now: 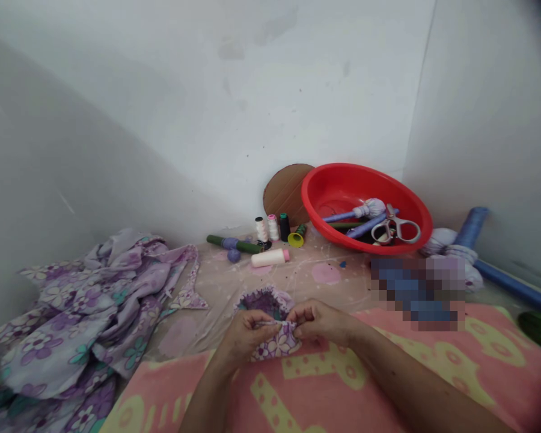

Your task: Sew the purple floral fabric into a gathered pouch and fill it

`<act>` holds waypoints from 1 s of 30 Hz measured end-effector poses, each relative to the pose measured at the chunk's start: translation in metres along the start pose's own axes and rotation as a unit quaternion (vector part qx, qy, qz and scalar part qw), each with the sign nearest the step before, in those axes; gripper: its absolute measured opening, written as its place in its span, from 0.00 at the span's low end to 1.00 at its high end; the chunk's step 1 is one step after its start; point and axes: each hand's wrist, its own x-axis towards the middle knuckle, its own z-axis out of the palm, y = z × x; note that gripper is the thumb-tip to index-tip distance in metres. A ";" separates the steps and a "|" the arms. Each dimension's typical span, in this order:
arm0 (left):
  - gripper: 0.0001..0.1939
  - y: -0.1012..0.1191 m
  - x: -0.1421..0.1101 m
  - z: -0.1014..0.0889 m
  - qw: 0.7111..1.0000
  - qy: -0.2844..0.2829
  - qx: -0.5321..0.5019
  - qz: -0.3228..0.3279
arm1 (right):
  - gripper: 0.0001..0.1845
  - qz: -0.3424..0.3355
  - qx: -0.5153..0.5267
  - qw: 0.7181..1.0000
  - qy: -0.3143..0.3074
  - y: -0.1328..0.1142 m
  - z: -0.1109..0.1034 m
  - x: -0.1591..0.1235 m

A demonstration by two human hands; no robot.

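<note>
Pale wall (198, 120) in bkgd, pink/yellow cover (160, 388) below. Floral cloth piece (277, 347) is up front in the middle, its gathered rim forming an open loop. L hand (252, 334) & R hand (324, 322) both closed in narrow pinches on its near edge, fingertips close tog. Step in hand looks like working that edge, prob. folding or gathering; can't tell if there's a needle. Next move prob. calls for a firm L grip w/ small, precise R finger adj., keeping folds even.

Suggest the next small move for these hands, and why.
Perhaps ease the left hand slightly away from the right hand, to flatten the edge: both pinch the floral cloth close together, and its edge between them looks puckered.
</note>
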 end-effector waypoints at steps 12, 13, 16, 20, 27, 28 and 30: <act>0.16 0.001 0.000 -0.006 0.997 0.004 0.070 0.029 | 0.09 -0.011 0.015 1.000 0.013 0.004 0.006 0.002; 0.15 0.000 0.000 -0.009 0.995 0.003 0.093 0.039 | 0.09 -0.005 0.011 1.000 0.015 0.005 0.004 0.002; 0.16 -0.003 0.000 -0.016 0.990 -0.002 0.125 0.065 | 0.08 0.003 0.010 1.000 0.023 0.007 0.001 0.002; 0.17 -0.008 0.001 -0.019 0.992 -0.010 0.114 0.050 | 0.07 0.003 0.020 1.000 0.021 0.006 0.000 0.003; 0.17 -0.011 0.001 -0.018 0.998 -0.025 0.059 0.026 | 0.06 -0.001 0.003 1.000 0.029 0.005 0.000 0.003; 0.17 -0.010 0.001 -0.018 0.998 -0.024 0.056 0.027 | 0.06 0.000 0.002 1.000 0.031 0.004 0.000 0.003; 0.17 -0.009 0.000 -0.017 0.998 -0.020 0.049 0.024 | 0.06 0.000 -0.001 0.999 0.035 0.003 0.000 0.003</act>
